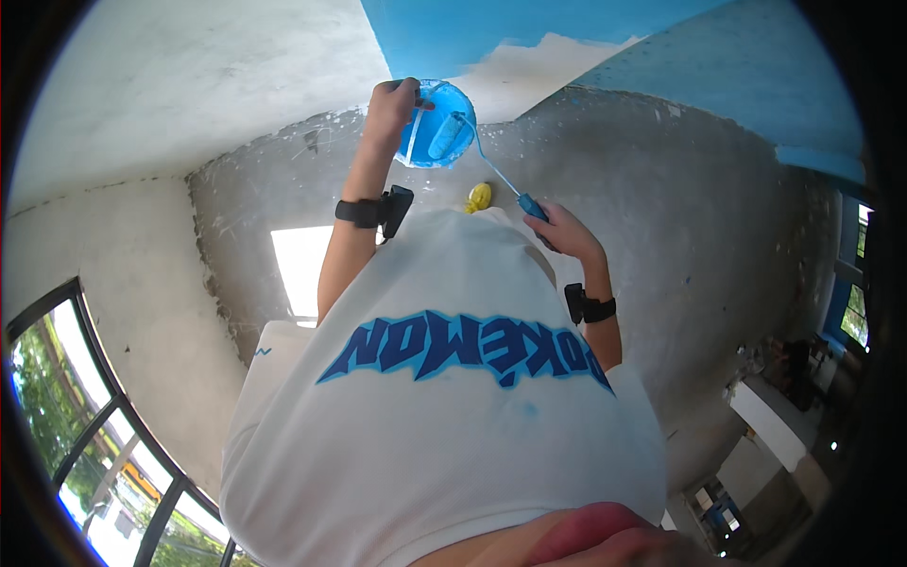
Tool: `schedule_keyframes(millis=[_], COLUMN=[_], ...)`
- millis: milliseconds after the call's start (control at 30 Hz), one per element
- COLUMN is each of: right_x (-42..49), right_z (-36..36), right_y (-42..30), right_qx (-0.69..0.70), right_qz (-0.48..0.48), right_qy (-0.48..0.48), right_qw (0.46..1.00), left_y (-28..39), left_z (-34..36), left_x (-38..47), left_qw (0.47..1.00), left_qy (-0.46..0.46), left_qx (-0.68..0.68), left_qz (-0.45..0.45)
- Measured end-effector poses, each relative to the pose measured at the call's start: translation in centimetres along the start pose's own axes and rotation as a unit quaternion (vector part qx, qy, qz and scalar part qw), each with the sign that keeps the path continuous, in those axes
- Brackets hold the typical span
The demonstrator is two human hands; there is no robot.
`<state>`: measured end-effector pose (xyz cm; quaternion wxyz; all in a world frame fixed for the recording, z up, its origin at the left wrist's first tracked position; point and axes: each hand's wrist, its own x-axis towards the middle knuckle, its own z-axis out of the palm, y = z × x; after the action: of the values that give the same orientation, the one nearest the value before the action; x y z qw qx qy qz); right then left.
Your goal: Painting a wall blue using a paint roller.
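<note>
My left hand (394,106) is closed at the rim of a round paint bucket (441,160), near the white strip that crosses its mouth. Blue paint coats the bucket's inside. In my right hand (565,230) is the blue handle of a paint roller (502,175), whose bent wire frame reaches up and left to the bucket. The roller's fuzzy sleeve (448,135), soaked in blue, lies over the bucket's mouth. Whether the sleeve touches the paint or a wall of the bucket, I cannot tell.
Ahead, a wall carries blue paint (453,35) beside a bare whitish patch (524,74). The grey floor (638,212) is speckled with paint. A yellow shoe (479,196) shows below the bucket. Black-framed windows (106,411) stand at left, and dark clutter (797,365) sits at right.
</note>
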<state>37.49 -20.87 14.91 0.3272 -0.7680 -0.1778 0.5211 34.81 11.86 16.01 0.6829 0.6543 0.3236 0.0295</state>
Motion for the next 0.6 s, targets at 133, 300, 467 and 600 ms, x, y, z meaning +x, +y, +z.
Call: schedule_keyframes(millis=[133,300,467,600], right_x=[0.2,1.2,1.5,1.7], right_z=[1.9,2.8,3.6,3.4], right_y=[2.2,3.4,3.5,4.2], right_qx=[-0.053,-0.116,-0.143,-0.148], right_qz=[-0.081,-0.097,-0.135,-0.147], right_qy=[0.126,0.193,0.269,0.286], right_qw=[0.987,0.969,0.943,0.935], left_y=[0.9,1.1,1.3,1.4], left_z=[0.1,-0.2,-0.8,-1.6], left_x=[-0.5,-1.1,-1.3,-1.1], left_qw=[0.999,0.997,0.993,0.981], left_qy=[0.032,0.028,0.033,0.007], left_qx=[-0.027,-0.066,-0.108,-0.175], left_qz=[-0.004,-0.035,-0.045,-0.081])
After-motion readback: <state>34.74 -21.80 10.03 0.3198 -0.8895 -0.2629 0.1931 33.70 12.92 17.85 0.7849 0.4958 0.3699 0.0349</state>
